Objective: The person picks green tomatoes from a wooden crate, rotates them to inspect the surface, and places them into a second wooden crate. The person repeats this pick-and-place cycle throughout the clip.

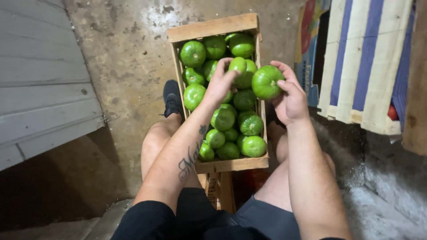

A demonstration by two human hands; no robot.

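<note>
A wooden crate (212, 27) full of green tomatoes stands on the floor between my knees. My left hand (219, 83) reaches over the crate and grips one green tomato (238, 65) above the pile. To its right, my right hand (290, 95) holds another green tomato (266, 82), larger and ribbed, just past the crate's right rim. The two held tomatoes sit side by side, almost touching. Several more tomatoes (222, 119) lie loose in the crate under my left wrist.
My black shoe (172, 98) rests on the concrete floor left of the crate. A stack of white and blue slatted crates (364, 62) stands at the right. A grey wooden board wall (40, 80) runs along the left.
</note>
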